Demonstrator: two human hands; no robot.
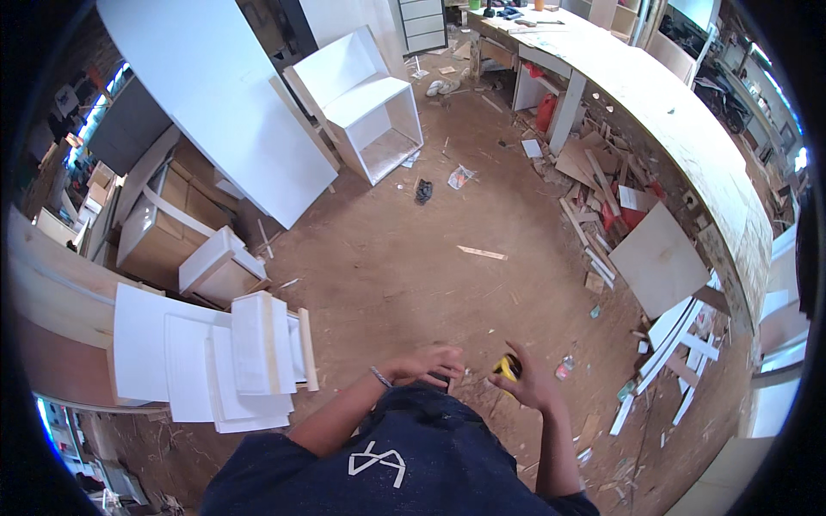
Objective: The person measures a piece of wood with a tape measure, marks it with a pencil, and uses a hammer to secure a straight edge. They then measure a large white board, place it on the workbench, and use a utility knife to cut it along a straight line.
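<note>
My right hand [535, 383], low in the view just right of centre, grips a small yellow and black tape measure [508, 368] between thumb and fingers. No drawn-out blade can be made out. My left hand [425, 364], a bracelet at its wrist, hovers in front of my dark shirt [413, 456]. Its fingers are apart and slightly bent, with nothing visible in them. A gap separates the two hands, and the brown floor [387, 267] shows beyond them.
To the left stand stacked white panels [185, 361] and a white drawer box [219, 267]. A tall white board [232, 112] leans near an open white cabinet [379, 129]. A long workbench [688, 129] curves along the right, with wood offcuts [602, 185] heaped below.
</note>
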